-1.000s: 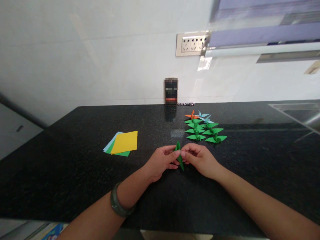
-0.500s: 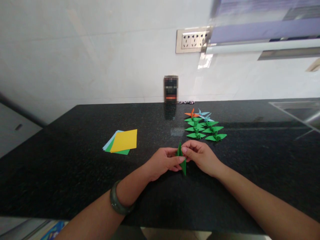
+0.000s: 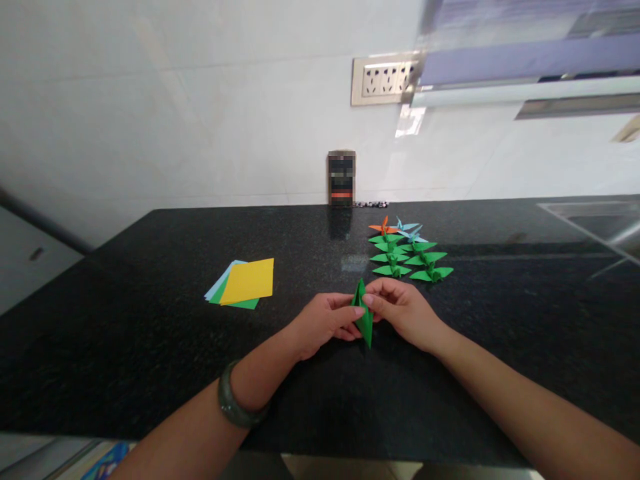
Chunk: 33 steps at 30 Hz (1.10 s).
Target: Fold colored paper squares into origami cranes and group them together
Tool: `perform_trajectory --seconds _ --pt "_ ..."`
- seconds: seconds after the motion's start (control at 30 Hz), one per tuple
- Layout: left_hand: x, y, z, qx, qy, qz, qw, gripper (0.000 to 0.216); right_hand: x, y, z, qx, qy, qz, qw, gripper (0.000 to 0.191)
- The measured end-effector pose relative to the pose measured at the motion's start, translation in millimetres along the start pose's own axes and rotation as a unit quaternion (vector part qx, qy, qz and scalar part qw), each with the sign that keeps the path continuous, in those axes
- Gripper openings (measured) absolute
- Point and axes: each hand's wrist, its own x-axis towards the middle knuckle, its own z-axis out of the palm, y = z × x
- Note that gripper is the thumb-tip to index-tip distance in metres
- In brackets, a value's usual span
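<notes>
Between my two hands is a green folded paper [image 3: 367, 329], long and pointed at both ends, held upright above the counter. My left hand [image 3: 327, 320] pinches it from the left, the thumb lying across its front. From the right, my right hand [image 3: 400, 308] grips its edge between thumb and fingers; some of those fingertips are hidden behind the paper. Beyond my right hand stand several green paper cranes [image 3: 393, 271] in two columns. Behind them are an orange paper crane [image 3: 384, 228] and light-blue paper cranes [image 3: 413, 235].
Yellow, green and light-blue paper sheets [image 3: 249, 281] lie fanned on the black counter [image 3: 150, 320] to the left. A phone-like device [image 3: 342, 179], its screen blurred, leans against the wall beside a beaded strand [image 3: 373, 205]. A socket panel [image 3: 383, 81] is above.
The green folded paper has opened wider between my fingers and shows more of its face. My left thumb has shifted slightly left. Cranes and sheets stay put.
</notes>
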Motion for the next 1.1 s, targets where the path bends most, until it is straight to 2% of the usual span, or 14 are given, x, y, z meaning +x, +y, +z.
perform_trajectory --seconds 0.13,0.27,0.37,0.5,0.63,0.73,0.83,0.97,1.1 --pt "2.0 -2.7 1.7 0.014 0.046 0.027 0.999 0.032 0.1 3.1 2.7 -0.041 0.011 -0.037 0.998 0.021" --pt "2.5 -5.8 4.4 -0.011 0.02 0.067 0.997 0.04 0.5 5.8 3.3 -0.107 0.008 -0.05 0.993 0.031" --pt "0.8 -3.1 6.5 -0.069 0.021 0.042 0.997 0.038 1.7 5.8 -0.3 -0.146 0.042 -0.06 0.987 0.031" --pt "-0.6 1.9 8.5 -0.166 0.046 0.004 0.985 0.022 2.7 5.8 -3.7 -0.144 0.05 -0.115 0.982 0.017" --pt "0.5 0.5 8.1 -0.146 0.063 -0.037 0.987 0.024 1.6 5.7 -0.2 -0.163 0.021 -0.197 0.967 0.005" --pt "1.0 -2.7 6.1 -0.127 0.064 -0.06 0.988 0.03 0.1 4.6 2.4 -0.19 0.012 -0.225 0.956 0.008" --pt "0.4 -4.9 3.8 -0.119 0.052 -0.076 0.989 0.035 -0.7 4.0 2.4 -0.199 0.013 -0.235 0.951 0.013" --pt "-0.9 -6.1 1.8 -0.112 0.004 -0.098 0.989 0.043 -0.3 4.5 0.3 -0.18 -0.017 -0.227 0.957 0.016" --pt "-1.4 -5.6 1.9 -0.107 -0.003 -0.076 0.991 0.042 0.3 4.1 0.8 -0.15 -0.011 -0.189 0.97 0.012"
